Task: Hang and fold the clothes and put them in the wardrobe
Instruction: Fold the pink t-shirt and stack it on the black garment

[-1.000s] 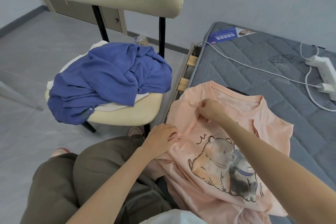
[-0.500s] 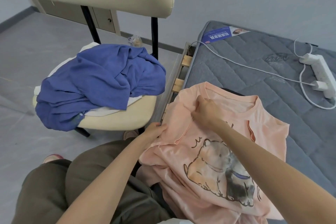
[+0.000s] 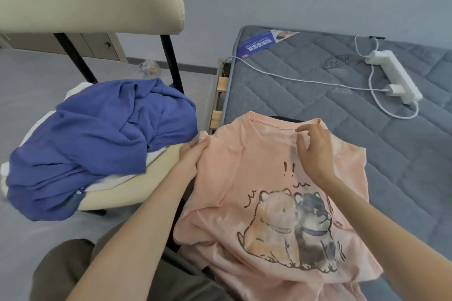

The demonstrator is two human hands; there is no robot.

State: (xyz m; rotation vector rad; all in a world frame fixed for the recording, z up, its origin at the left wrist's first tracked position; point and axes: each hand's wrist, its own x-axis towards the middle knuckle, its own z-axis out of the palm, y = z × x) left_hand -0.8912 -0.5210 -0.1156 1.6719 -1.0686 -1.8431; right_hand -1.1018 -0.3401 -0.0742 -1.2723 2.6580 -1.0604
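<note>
A peach T-shirt point(image 3: 264, 168) printed with two cartoon dogs lies front up on the near corner of the grey mattress point(image 3: 318, 95). My left hand point(image 3: 194, 151) pinches the shirt's left shoulder edge. Over the collar area, my right hand point(image 3: 313, 149) hovers with loosely spread fingers and holds nothing. A crumpled blue garment point(image 3: 97, 144) lies on the seat of the cream chair point(image 3: 127, 188) to the left, with white cloth under it.
A white power strip point(image 3: 393, 78) and its cables point(image 3: 293, 80) lie on the far part of the mattress. The wooden bed frame point(image 3: 217, 105) shows between chair and mattress. My legs in dark trousers point(image 3: 63, 266) fill the bottom left. A low cabinet point(image 3: 97, 44) stands behind the chair.
My right hand has let go of the fabric near the left shoulder and moved right to the collar. The left hand pulled the shoulder outward, and the shirt front now lies flatter.
</note>
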